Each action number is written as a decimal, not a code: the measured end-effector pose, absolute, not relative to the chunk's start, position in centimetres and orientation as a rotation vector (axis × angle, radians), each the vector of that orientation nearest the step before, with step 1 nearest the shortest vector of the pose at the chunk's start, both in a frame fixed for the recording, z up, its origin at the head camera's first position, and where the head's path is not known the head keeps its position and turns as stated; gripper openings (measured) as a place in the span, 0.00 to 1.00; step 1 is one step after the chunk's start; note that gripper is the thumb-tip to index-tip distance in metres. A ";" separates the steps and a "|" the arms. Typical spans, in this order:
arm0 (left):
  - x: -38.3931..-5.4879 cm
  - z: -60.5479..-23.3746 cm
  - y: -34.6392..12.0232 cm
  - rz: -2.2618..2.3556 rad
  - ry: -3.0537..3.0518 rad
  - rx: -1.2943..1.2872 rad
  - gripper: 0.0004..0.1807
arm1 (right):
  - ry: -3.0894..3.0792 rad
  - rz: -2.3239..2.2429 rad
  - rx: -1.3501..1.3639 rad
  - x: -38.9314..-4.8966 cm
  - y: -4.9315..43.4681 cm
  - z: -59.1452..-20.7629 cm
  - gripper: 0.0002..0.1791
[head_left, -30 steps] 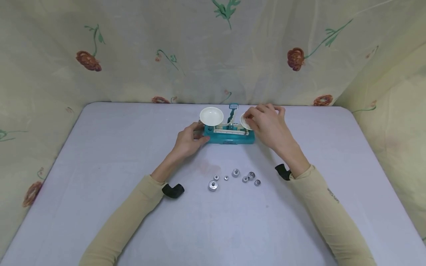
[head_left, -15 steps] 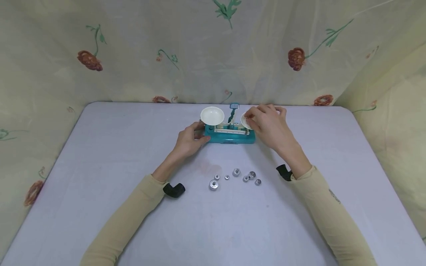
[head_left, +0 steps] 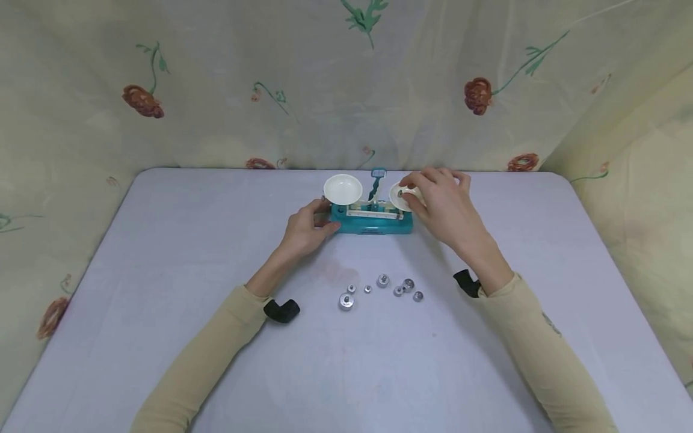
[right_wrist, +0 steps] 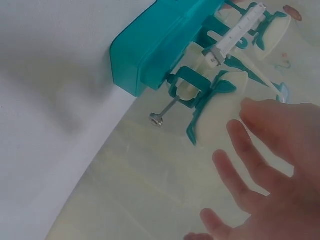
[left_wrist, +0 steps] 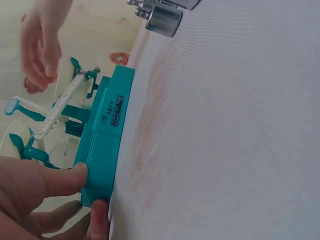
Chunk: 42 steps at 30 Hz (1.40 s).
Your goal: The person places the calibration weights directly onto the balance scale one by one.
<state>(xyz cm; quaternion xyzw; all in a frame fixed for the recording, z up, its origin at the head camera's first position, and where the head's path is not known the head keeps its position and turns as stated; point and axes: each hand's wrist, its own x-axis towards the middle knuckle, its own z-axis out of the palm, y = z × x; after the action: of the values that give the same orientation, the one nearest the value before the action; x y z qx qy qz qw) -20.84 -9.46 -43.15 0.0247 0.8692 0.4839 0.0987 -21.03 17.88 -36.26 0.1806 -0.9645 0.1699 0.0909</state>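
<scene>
We see the teal balance (head_left: 371,226) standing near the far edge of the white table (head_left: 216,240), a narrow strip of tabletop between it and the floral curtain (head_left: 325,120). Broad room stretches left, right and near. Nearer than the base, well apart from it, seven metal weights (head_left: 383,281) stand loosely grouped, two at the right touching or almost so.

Our left hand (head_left: 305,231) grips the base's left end, thumb on the near face. Our right hand (head_left: 445,207) hangs over the right pan (head_left: 394,196), thumb and fingers parted by a modest gap; we cannot tell whether a fingertip touches the rim.

That hand covers part of the right pan, where a small metal piece (head_left: 400,193) shows, too small to make out. The left pan (head_left: 343,190) lies in full view. From the left wrist, the weights are cut off at the top; from the right wrist, the pans' insides are hidden.
</scene>
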 end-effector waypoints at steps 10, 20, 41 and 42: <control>-20.7 -43.1 -9.8 1.442 2.570 0.074 0.33 | -2.845 0.457 0.586 -19.5 17.7 -35.4 0.13; -21.1 -43.2 -9.7 1.446 2.578 0.102 0.32 | -2.877 0.432 0.653 -18.2 17.5 -34.9 0.15; -21.0 -43.3 -9.5 1.443 2.564 0.090 0.33 | -2.961 0.388 0.843 -16.2 16.2 -35.5 0.20; -21.0 -43.3 -9.5 1.443 2.563 0.088 0.33 | -2.961 0.385 0.852 -16.2 16.1 -35.5 0.20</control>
<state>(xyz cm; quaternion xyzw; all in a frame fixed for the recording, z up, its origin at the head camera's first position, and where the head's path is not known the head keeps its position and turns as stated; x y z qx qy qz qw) -20.99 -9.54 -43.28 0.0296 0.8667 0.4880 0.0991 -16.16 16.15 -35.52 0.2744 -0.9534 0.1239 0.0180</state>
